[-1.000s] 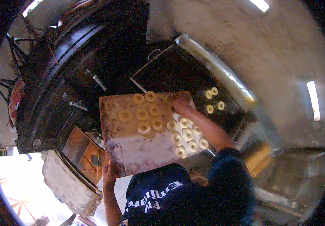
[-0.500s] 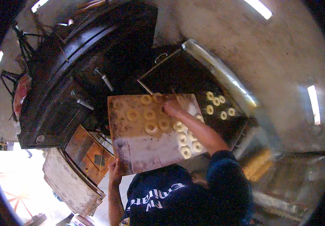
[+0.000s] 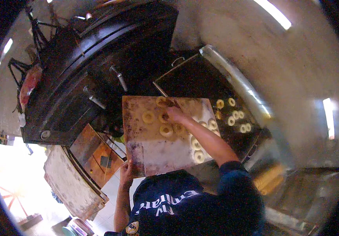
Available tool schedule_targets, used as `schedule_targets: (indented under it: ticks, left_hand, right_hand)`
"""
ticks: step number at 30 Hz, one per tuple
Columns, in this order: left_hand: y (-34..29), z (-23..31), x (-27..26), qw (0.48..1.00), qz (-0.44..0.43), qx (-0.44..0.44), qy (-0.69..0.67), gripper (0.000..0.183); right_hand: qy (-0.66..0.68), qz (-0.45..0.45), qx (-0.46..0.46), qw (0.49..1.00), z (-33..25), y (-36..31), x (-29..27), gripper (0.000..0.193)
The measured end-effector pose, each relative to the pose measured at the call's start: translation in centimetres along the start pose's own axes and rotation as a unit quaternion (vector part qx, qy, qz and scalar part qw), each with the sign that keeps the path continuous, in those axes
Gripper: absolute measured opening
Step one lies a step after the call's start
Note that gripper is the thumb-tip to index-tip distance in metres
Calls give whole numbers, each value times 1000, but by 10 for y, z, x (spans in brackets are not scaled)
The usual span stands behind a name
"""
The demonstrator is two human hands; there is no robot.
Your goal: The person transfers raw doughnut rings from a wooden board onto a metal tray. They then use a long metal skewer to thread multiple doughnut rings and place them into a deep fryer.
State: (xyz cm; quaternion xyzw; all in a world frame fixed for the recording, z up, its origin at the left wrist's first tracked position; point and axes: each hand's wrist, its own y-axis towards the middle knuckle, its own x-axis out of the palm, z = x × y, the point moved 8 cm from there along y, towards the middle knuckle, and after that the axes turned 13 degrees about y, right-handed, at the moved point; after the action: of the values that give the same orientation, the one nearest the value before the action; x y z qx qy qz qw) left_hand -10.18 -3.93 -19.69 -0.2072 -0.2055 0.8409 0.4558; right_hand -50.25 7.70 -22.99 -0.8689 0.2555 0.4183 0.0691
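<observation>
A flat board (image 3: 157, 157), pale and stained, carries several raw dough rings (image 3: 166, 130), some in shade and some in bright light at its right side. My left hand (image 3: 126, 169) is closed around the board's near left edge. Reaching across from the right, my right hand (image 3: 174, 114) is low over the far part of the board, beside or on a dough ring (image 3: 163, 117). Its fingertips are dark and blurred, so their grip is unclear. Beyond the board's right edge, several dough rings (image 3: 231, 120) lie in a wide dark pan (image 3: 189, 80).
A large black metal oven-like body (image 3: 71, 78) with metal handles (image 3: 120, 78) stands at left. Orange-brown wooden panels (image 3: 98, 155) and a pale slab (image 3: 69, 181) sit at lower left. A metal ledge (image 3: 236, 74) borders the pan against the wall.
The view has shifted slightly, moving the surroundings rightward. My right hand has shifted slightly over the board's far part. Rings in the pan are arranged differently, with more of them visible. My left hand keeps its grip.
</observation>
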Motion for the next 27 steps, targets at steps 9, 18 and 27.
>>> schedule_targets:
  ticks: [9,18,27]
  left_hand:
    - [-14,-72,-86,994,97,41,24,43]
    - [-12,-61,-92,995,79,30,-48,55]
    - [-31,-17,-78,991,122,-6,-55,50]
  right_hand:
    - [-168,109,80,976,72,-96,-131,43]
    - [-56,-54,119,990,37,-159,-95,49]
    - [-251,-73,195,945,59,-140,-140,37]
